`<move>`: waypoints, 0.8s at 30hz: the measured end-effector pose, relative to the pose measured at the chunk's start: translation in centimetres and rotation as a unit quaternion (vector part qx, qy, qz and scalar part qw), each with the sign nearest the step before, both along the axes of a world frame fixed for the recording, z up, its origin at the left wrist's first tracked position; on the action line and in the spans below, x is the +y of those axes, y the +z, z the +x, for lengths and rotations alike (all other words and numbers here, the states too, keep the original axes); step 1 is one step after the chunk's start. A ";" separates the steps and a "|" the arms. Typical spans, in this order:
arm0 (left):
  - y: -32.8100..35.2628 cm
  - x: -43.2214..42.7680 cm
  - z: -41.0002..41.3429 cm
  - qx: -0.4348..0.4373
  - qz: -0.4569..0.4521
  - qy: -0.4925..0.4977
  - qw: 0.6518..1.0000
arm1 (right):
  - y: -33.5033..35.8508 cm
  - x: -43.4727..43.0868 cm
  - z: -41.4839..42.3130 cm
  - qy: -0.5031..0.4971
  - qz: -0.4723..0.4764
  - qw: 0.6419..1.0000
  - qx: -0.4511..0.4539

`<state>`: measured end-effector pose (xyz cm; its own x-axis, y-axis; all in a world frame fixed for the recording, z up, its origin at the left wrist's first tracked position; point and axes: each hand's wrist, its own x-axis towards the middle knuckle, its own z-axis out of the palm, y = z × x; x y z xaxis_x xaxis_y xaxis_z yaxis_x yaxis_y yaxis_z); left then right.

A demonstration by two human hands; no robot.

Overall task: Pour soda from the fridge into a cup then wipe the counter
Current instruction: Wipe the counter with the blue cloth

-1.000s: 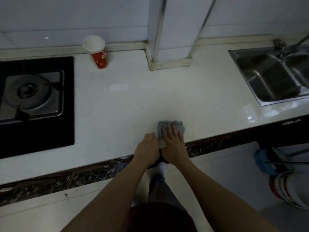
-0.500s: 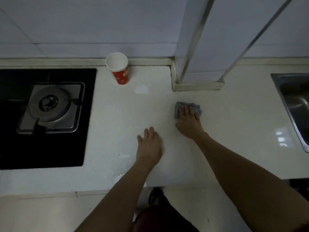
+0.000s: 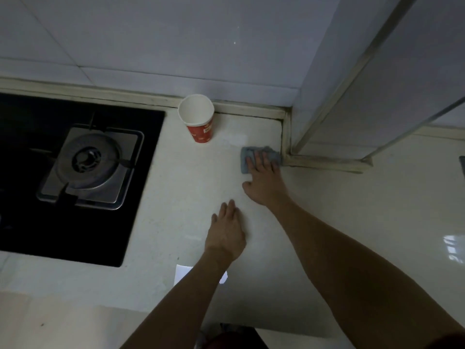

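A red and white paper cup stands upright at the back of the white counter, next to the wall. To its right lies a small blue-grey cloth, right up against the corner of a tiled pillar. My right hand lies flat on the cloth, fingers spread over it. My left hand rests palm down on the bare counter, nearer to me, holding nothing. What is inside the cup cannot be seen.
A black gas hob with a steel burner fills the left side of the counter. A white tiled pillar juts out at the back right. The tiled wall runs behind. The sink's edge barely shows at far right.
My right hand has slid the cloth away from the front edge to the back of the counter, up to the pillar's corner. My left hand came off the cloth and stays flat on the counter.
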<state>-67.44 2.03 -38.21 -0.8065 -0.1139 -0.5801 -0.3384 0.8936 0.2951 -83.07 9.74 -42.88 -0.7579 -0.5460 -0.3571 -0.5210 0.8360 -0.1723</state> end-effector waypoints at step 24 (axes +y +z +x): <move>-0.3 -1.4 -0.3 -0.020 0.042 -0.027 0.999 | 0.0 -9.4 -7.9 -0.035 -0.038 0.999 0.008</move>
